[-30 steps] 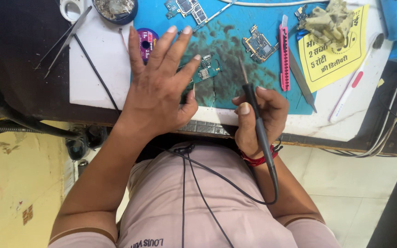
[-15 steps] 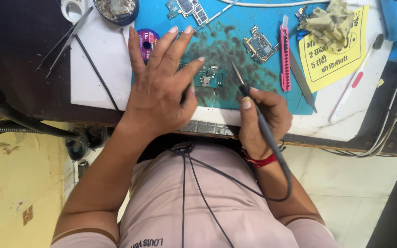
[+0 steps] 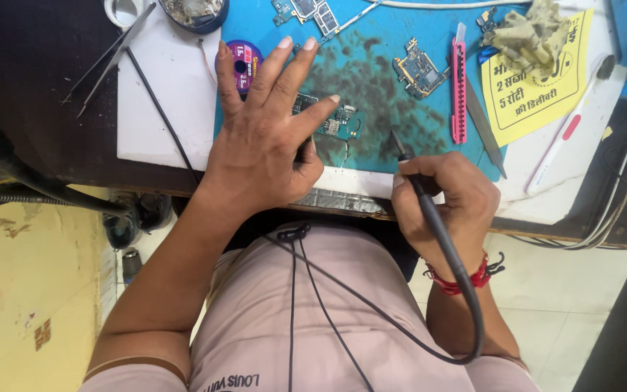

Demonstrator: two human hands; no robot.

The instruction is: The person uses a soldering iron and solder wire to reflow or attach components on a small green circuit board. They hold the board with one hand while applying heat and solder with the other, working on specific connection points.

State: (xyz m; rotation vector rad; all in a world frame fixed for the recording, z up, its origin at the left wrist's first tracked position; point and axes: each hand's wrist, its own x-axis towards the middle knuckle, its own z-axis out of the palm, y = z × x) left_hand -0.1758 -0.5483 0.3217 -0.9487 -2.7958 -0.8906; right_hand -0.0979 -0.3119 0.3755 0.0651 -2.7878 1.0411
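My left hand [image 3: 266, 141] lies flat on the blue work mat [image 3: 371, 83] with fingers spread, its index fingertip and thumb resting on a small green circuit board [image 3: 339, 122]. My right hand [image 3: 440, 199] grips a black soldering iron [image 3: 419, 192] like a pen; its tip hovers over the mat just right of the board, apart from it. The iron's black cable [image 3: 466, 312] loops down past my wrist, which wears a red thread band.
A purple solder-wick spool [image 3: 244, 58], two other circuit boards [image 3: 419, 70] [image 3: 306, 11], a pink utility knife [image 3: 459, 91], a metal blade, a yellow paper slip [image 3: 538, 94], a white pen, tweezers [image 3: 110, 62], a tip-cleaner pot [image 3: 194, 11] and cables at right.
My right hand with the soldering iron has drawn back to the right, lifting the tip off the small board. My left hand stays pressed on the board.
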